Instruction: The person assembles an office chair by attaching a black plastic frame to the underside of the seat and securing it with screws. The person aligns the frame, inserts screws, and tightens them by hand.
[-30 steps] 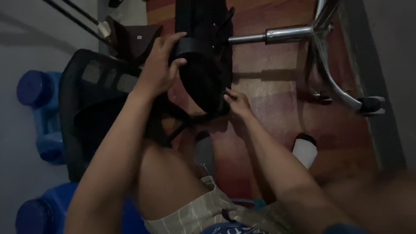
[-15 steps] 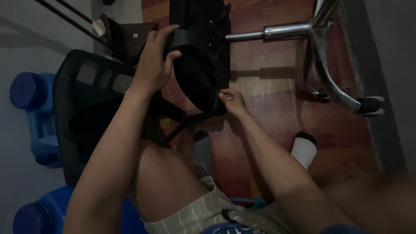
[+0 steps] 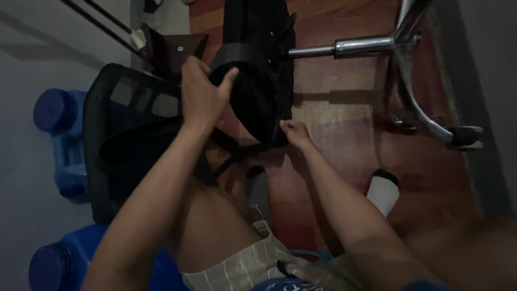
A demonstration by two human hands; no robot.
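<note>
A black office chair seat (image 3: 258,32) lies tipped on the reddish wooden floor, its black armrest (image 3: 250,97) curving toward me. My left hand (image 3: 202,94) grips the armrest's upper left edge, thumb over its top. My right hand (image 3: 293,132) pinches at the armrest's lower right end, fingers closed where it meets the seat. Whether something small is between those fingers is too dark to tell. The black mesh backrest (image 3: 126,134) lies flat to the left, under my left forearm.
The chrome gas cylinder (image 3: 344,47) and chrome star base (image 3: 414,91) with a castor (image 3: 466,137) stretch to the right. Blue water jugs (image 3: 59,140) stand at the left by the wall. My socked feet (image 3: 383,193) rest on the floor.
My left hand shifted down along the armrest's edge with the thumb now on top. My right hand stayed at the lower end. The view moved slightly.
</note>
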